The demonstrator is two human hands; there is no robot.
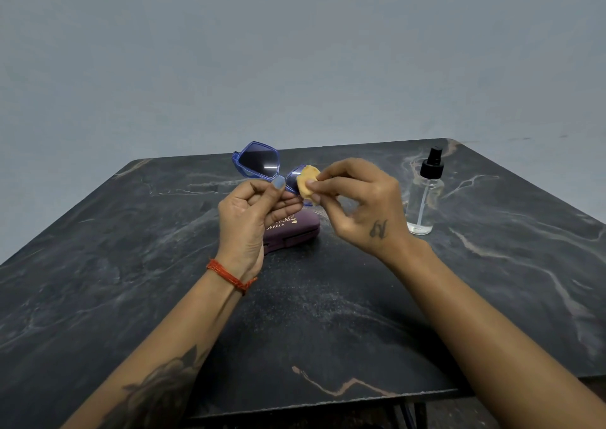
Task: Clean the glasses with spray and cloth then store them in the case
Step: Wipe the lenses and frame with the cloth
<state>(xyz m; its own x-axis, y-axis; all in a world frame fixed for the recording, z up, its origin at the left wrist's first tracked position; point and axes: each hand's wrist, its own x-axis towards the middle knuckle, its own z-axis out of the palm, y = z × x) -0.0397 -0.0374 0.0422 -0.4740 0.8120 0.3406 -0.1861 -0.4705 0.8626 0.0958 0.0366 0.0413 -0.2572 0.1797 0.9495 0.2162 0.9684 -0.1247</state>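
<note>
Dark marbled bench (pixel 98 281) below: my left grip (pixel 252 212) pinches the glasses (pixel 262 164); my right grip (pixel 354 202) pinches the cloth (pixel 307 182) against the lens. Case (pixel 292 232) beneath; spray (pixel 426 192) right.

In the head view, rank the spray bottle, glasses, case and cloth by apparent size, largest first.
1. glasses and spray bottle: look alike, so unranked; the glasses are partly hidden.
2. case: unsure, mostly hidden by the hands.
3. cloth: smallest, bunched up.
</note>
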